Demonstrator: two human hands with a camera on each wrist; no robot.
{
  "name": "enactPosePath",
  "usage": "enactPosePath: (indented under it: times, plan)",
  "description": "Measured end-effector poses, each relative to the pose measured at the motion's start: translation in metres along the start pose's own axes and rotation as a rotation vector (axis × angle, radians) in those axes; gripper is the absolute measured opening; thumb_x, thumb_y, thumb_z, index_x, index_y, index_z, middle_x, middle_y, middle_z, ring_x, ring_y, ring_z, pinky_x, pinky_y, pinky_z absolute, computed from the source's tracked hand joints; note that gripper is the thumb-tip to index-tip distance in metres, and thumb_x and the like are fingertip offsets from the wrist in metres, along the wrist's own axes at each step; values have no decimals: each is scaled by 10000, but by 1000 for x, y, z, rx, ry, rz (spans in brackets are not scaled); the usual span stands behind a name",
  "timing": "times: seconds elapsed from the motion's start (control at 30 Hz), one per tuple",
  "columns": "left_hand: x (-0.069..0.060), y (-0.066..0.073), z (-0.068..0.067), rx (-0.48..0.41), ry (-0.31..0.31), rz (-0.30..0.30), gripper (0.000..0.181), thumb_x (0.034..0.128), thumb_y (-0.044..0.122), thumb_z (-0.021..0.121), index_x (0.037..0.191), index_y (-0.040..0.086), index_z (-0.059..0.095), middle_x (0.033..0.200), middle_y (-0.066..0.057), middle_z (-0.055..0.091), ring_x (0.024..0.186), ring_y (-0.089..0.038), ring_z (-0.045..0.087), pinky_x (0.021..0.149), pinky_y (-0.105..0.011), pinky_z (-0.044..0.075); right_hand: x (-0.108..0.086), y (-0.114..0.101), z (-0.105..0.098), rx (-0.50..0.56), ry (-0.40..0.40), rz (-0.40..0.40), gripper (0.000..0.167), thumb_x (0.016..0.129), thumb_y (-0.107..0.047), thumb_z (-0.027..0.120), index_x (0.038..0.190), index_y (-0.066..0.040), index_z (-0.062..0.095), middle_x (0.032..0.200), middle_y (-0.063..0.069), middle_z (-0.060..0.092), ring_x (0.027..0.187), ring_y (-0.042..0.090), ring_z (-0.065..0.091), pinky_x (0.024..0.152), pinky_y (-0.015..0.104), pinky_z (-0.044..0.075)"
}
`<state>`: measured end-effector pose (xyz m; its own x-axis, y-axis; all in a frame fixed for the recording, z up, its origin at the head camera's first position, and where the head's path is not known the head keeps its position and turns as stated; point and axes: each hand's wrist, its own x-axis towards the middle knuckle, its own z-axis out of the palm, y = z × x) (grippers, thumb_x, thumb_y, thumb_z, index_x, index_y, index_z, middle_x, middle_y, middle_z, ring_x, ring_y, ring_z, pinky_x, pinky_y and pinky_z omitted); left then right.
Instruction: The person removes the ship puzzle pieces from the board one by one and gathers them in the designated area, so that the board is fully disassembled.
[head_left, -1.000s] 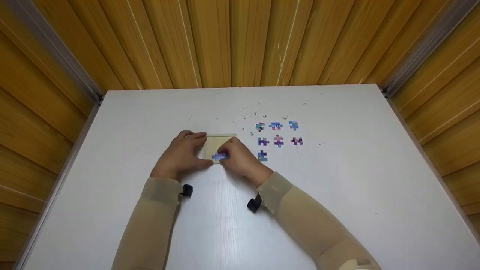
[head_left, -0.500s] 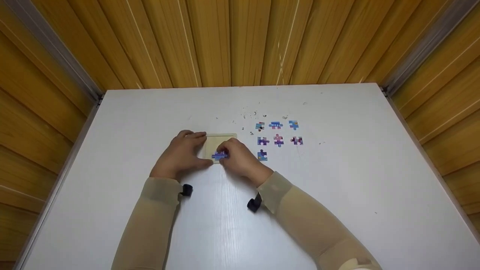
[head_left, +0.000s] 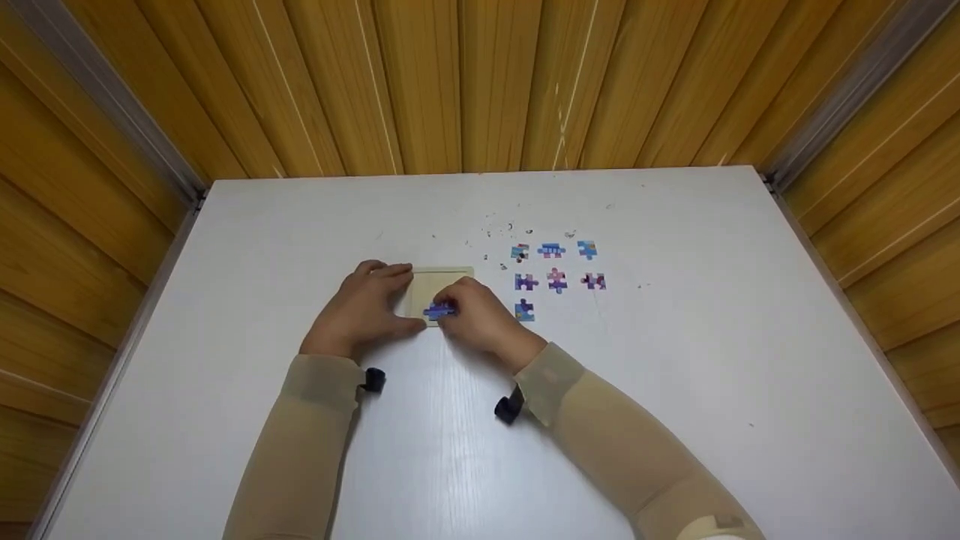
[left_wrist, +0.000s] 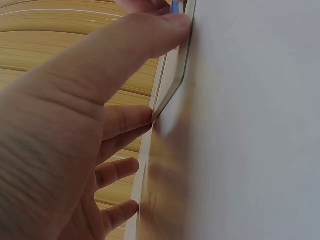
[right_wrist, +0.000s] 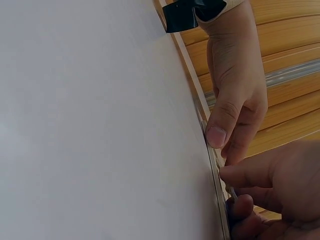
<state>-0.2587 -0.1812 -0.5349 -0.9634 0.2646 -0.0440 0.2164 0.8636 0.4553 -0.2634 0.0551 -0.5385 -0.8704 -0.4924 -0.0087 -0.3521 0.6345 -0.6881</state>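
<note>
A shallow square wooden puzzle tray (head_left: pixel 440 283) lies on the white table. My left hand (head_left: pixel 363 310) holds its left side, thumb at the near edge and index finger at the far corner. In the left wrist view the other fingers of the left hand (left_wrist: pixel 65 115) spread beyond the tray edge (left_wrist: pixel 172 90). Over the tray's near part, my right hand (head_left: pixel 480 315) pinches a blue and purple jigsaw piece (head_left: pixel 436 312) between thumb and fingers. The right wrist view shows the right hand (right_wrist: pixel 280 185) close to the left thumb; the piece is mostly hidden there.
Right of the tray lie several loose jigsaw pieces, among them a pink one (head_left: pixel 556 280), a blue one (head_left: pixel 587 250) and a purple one (head_left: pixel 525 310). Small dark specks (head_left: pixel 511 226) dot the table behind. Ribbed wood-look walls (head_left: pixel 480 90) surround the table.
The jigsaw piece in my right fingers has tilted slightly and shows more dark purple. Both hands stay in nearly the same place, and the loose pieces have not moved.
</note>
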Motion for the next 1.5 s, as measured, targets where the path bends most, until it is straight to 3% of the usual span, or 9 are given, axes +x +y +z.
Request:
enactPosePath:
  times: [0.4,0.57,0.73,0.9,1.17,1.3,1.5]
  plan:
    - [2,2,6,-8,0,-36,994,852,542,955,1690,190,552,1759,24,543,1651,-330,426,1363,-604,413,-3,2,-10,75,-24,48,301,1025,-104,764,1306,-6,813,1281,156,740,1207,294,684,1122,485,592]
    - [-1,0,3,-9,-8,-30,988,867,528,950,1693,169,543,1768,17,533,1659,-340,412,1364,-607,405,-7,0,-16,124,-63,59,305,1051,-147,787,1332,-30,808,1303,147,721,1116,247,722,1031,434,631]
    - [-1,-1,2,-7,-7,-36,993,862,533,955,1689,163,548,1771,16,528,1667,-342,399,1369,-608,395,-16,1,-33,158,-83,35,334,1053,-192,804,1360,-60,799,1354,144,718,1028,194,719,903,326,623]
    - [1,2,7,-3,-18,-80,1006,841,558,957,1695,219,549,1772,33,522,1675,-336,392,1366,-622,399,-35,18,-61,157,-80,3,328,1058,-185,798,1381,-127,800,1356,80,742,1038,200,668,876,316,577]
    - [3,5,12,-28,-10,-86,1003,833,508,983,1689,206,556,1764,32,533,1678,-324,396,1385,-582,383,-74,57,-102,135,19,39,336,1058,-220,816,1394,-230,799,1365,11,730,1081,219,621,890,286,543]
    - [3,6,11,-32,-17,-89,1006,832,507,986,1690,209,555,1760,19,538,1681,-328,393,1387,-584,380,-86,70,-116,128,85,53,344,1057,-202,817,1400,-204,798,1398,34,719,1069,226,602,878,244,521]
    - [3,4,11,-32,-14,-73,1006,831,522,978,1686,198,560,1757,16,543,1677,-330,397,1386,-581,382,-91,81,-127,149,159,63,322,1058,-201,816,1378,-165,805,1414,62,709,1048,230,593,868,206,505]
